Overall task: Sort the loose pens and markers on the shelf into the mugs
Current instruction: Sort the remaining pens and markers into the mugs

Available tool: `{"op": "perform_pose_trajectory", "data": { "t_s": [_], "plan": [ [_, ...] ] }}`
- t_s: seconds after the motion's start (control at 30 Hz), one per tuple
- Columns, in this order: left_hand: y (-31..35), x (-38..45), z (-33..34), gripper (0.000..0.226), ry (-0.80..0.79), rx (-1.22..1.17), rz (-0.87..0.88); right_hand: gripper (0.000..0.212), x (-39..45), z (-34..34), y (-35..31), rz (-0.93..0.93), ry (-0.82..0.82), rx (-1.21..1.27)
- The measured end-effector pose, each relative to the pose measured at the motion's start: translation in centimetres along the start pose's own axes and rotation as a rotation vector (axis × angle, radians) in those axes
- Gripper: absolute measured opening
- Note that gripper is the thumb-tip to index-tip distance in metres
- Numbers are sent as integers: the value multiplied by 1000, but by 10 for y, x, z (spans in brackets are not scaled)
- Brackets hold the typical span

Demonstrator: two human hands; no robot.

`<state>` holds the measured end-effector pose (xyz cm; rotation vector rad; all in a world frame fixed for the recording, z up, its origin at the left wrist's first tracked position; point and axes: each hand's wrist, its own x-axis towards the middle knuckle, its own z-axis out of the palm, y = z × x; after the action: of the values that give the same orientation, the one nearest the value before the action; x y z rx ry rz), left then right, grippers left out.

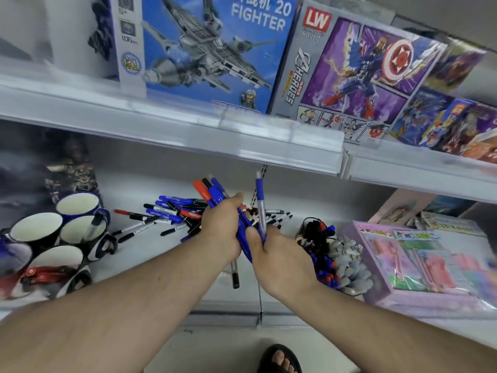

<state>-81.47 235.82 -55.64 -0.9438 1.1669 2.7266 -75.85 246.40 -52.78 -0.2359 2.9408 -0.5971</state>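
My left hand (224,224) grips a bundle of blue, red and black markers (212,191) that fan upward above the shelf. My right hand (279,254) pinches a single blue pen (260,203) held upright, right beside the bundle. Behind the hands a pile of loose pens and markers (166,214) lies on the white shelf (150,254). Several mugs (36,228) with white insides stand at the left; one mug (82,228) holds a black marker, another near the front holds red pens (40,273).
A cluster of packed pens (326,254) and a grey bunch stand right of my hands. A pink boxed set (419,259) lies at the right. The upper shelf edge (188,135) with toy boxes (215,49) overhangs close above. A sandalled foot (279,359) shows below.
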Motion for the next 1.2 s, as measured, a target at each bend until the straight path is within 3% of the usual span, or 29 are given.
{"op": "perform_pose_trajectory", "data": {
  "t_s": [0.17,0.23,0.3,0.4,0.5,0.6,0.8,0.97,1.1,1.2],
  "plan": [
    [-9,6,0,25,81,-33,33,36,8,3,0,-120,-4,-198],
    [-13,6,1,23,39,83,28,39,14,-2,4,-57,-84,-42],
    [-14,4,2,39,-72,234,-32,37,22,-12,15,81,-156,193],
    [-17,5,5,52,-206,405,-109,34,39,-31,42,231,-132,352],
    [-21,12,8,32,-219,427,-118,36,63,-48,80,234,-14,184],
    [-26,22,13,30,-200,472,-125,38,90,-61,126,274,108,-69],
    [-41,27,35,32,-276,530,-150,35,141,-78,207,390,367,-73],
    [-45,39,43,31,-277,558,-144,34,201,-57,244,366,412,-184],
    [-43,54,41,28,-241,528,-148,24,243,-25,259,340,319,-258],
    [-43,61,40,22,-236,489,-154,29,262,1,266,342,230,-272]
  ]
}}
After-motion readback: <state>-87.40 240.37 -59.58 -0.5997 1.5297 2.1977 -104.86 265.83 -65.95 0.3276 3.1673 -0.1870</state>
